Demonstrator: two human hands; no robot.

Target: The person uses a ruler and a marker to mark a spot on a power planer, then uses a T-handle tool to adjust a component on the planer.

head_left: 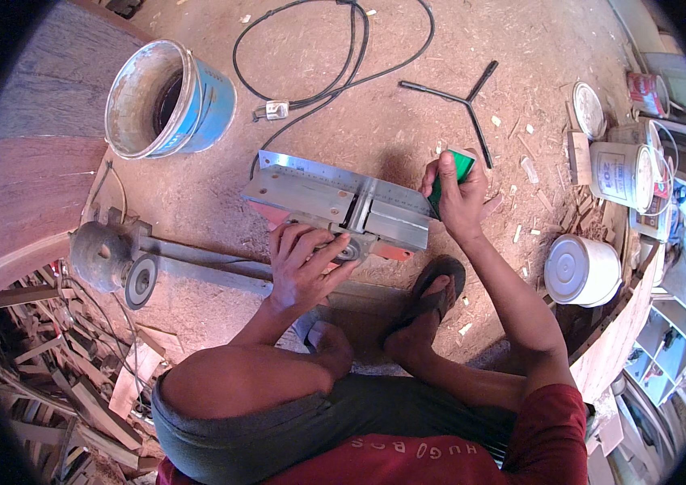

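Observation:
An electric hand planer (298,196) is held upside down in front of me, its flat metal sole and the slot across it facing up. My left hand (305,257) grips its near side, fingers spread over the body by a round part. In my right hand (461,198) is the green handle of a try square (458,166), closed between thumb and fingers. The square's marked steel blade runs along the far edge of the sole. My fingers partly cover the handle and the planer's body.
A blue bucket (207,105) stands at the upper left, near a coiled black cable (238,48). Beyond my right hand lies a black three-armed wrench (466,100). White tubs (582,271) line the right side. A grinder (104,252) and scrap wood (88,404) are at left.

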